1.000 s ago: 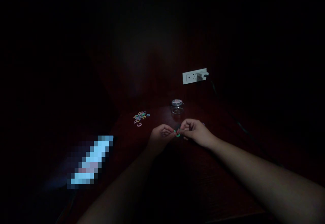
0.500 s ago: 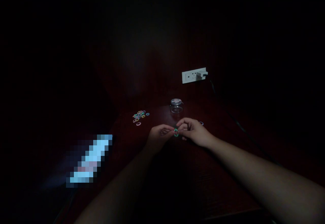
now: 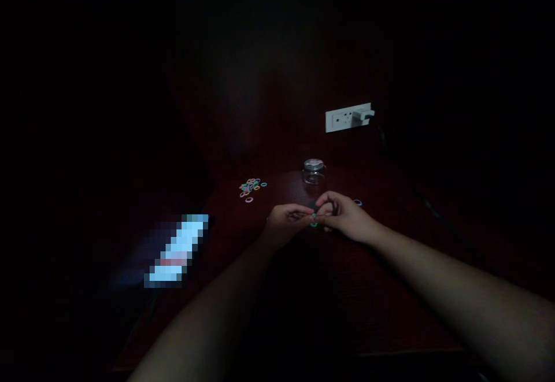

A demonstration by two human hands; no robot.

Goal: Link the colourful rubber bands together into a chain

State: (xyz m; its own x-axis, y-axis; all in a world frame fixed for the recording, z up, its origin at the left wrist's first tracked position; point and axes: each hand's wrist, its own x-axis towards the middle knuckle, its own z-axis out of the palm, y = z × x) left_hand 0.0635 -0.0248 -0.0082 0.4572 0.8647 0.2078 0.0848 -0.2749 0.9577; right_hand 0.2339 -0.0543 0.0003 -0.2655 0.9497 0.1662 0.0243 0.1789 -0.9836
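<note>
Between my two hands is a small green hair tie (image 3: 314, 224), partly hidden by the fingertips. My left hand (image 3: 286, 223) pinches it from the left side, thumb and forefinger together. From the right, my right hand (image 3: 344, 217) pinches the same hair tie, its other fingers curled. Just behind the hands stands a clear round jar (image 3: 314, 175) with a printed lid. A loose pile of several coloured hair ties (image 3: 250, 186) lies to the left on the dark red table (image 3: 243, 226). One pale blue hair tie (image 3: 358, 203) shows beyond my right hand.
A lit phone-like screen (image 3: 177, 252), blurred into blocks, is at the left table edge. A white wall socket (image 3: 349, 117) with a plug in it is behind the table. A dark cable (image 3: 433, 208) runs along the right. The room is very dark.
The whole view has shifted, so everything appears further right and slightly higher. Both hands stay on the green hair tie, and their fingertips now look closer together around it.
</note>
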